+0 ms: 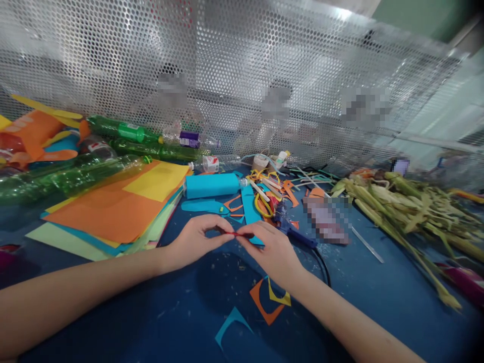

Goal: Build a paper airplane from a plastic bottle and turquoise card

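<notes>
Both hands meet over the table, pinching a small thin red piece (235, 234) between their fingertips. My left hand (196, 236) holds one end of it and my right hand (270, 247) the other; most of the piece is hidden, so its kind is unclear. Just beyond lies a plastic bottle wrapped in blue paper (212, 185), on its side. A blue paper cutout (204, 205) rests in front of that bottle. Close behind my right hand are a blue glue gun (282, 217) with a black cord and yellow-handled scissors (261, 205).
A stack of coloured paper (113, 212) lies at left, with green plastic bottles (75, 176) behind it. Corn husks (401, 201) cover the right side. Paper scraps (264, 302) lie on the blue table (170, 322). A perforated metal screen (234, 65) closes off the back.
</notes>
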### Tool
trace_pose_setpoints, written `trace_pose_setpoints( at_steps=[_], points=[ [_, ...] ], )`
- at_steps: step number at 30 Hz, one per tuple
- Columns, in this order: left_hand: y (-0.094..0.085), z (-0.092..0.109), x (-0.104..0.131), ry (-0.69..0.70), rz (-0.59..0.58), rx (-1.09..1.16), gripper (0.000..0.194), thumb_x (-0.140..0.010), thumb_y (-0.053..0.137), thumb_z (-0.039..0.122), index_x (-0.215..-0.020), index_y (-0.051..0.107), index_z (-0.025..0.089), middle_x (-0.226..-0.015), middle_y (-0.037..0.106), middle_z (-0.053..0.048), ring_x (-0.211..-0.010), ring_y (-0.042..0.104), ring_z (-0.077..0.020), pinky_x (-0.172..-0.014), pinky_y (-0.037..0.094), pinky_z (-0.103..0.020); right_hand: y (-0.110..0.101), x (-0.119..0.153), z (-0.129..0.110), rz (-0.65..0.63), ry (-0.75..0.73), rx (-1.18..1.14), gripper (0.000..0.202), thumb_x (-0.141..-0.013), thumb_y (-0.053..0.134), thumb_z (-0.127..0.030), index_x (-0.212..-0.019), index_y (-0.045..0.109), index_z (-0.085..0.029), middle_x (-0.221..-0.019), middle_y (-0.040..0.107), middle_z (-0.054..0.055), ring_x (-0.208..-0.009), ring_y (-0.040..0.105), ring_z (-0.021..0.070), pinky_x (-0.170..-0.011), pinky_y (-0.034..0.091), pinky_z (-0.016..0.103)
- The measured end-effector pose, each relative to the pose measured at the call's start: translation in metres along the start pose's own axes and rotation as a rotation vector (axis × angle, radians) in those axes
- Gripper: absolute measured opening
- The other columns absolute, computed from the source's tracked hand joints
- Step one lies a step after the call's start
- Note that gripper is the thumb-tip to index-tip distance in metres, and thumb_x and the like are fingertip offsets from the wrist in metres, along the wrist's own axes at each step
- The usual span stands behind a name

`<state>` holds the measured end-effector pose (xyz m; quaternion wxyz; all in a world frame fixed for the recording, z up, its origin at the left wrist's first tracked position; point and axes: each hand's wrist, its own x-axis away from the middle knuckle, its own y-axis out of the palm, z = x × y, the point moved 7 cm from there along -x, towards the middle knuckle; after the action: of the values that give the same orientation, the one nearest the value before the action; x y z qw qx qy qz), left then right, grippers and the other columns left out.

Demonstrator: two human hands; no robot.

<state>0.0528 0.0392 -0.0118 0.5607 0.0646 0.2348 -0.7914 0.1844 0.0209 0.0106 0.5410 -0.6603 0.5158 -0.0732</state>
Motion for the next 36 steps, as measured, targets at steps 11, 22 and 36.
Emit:
trace_pose_setpoints(
  at_steps=[11, 22, 36],
  points=[
    [-0.001, 0.009, 0.001, 0.133, -0.009, -0.131, 0.008, -0.08, 0.056, 0.022, -0.081, 0.063, 0.019, -0.081, 0.065, -0.004, -0.078, 0.06, -0.0155, -0.073, 0.047, -0.027, 0.0, -0.001, -0.004, 0.0, -0.054, -0.003, 0.01, -0.083, 0.052, -0.019, -0.087, 0.061, -0.021, -0.081, 0.064, 0.001, -0.079, 0.058, 0.0149, -0.072, 0.046, 0.028],
    [0.001, 0.019, 0.006, 0.306, -0.002, -0.192, 0.007, -0.081, 0.055, 0.017, -0.084, 0.062, 0.017, -0.082, 0.065, -0.004, -0.078, 0.06, -0.0139, -0.073, 0.048, -0.026, -0.003, 0.003, -0.014, 0.068, -0.255, 0.091, 0.008, -0.086, 0.052, -0.019, -0.088, 0.059, -0.02, -0.085, 0.068, 0.001, -0.079, 0.06, 0.014, -0.074, 0.046, 0.028],
    [-0.001, 0.024, 0.008, 0.357, 0.048, -0.255, 0.007, -0.08, 0.057, 0.012, -0.084, 0.059, 0.016, -0.084, 0.064, -0.003, -0.082, 0.059, -0.0126, -0.077, 0.048, -0.026, -0.011, 0.006, -0.019, 0.101, -0.386, 0.257, 0.004, -0.083, 0.055, -0.017, -0.088, 0.056, -0.017, -0.085, 0.068, 0.003, -0.081, 0.06, 0.0157, -0.075, 0.048, 0.03]
  ],
)
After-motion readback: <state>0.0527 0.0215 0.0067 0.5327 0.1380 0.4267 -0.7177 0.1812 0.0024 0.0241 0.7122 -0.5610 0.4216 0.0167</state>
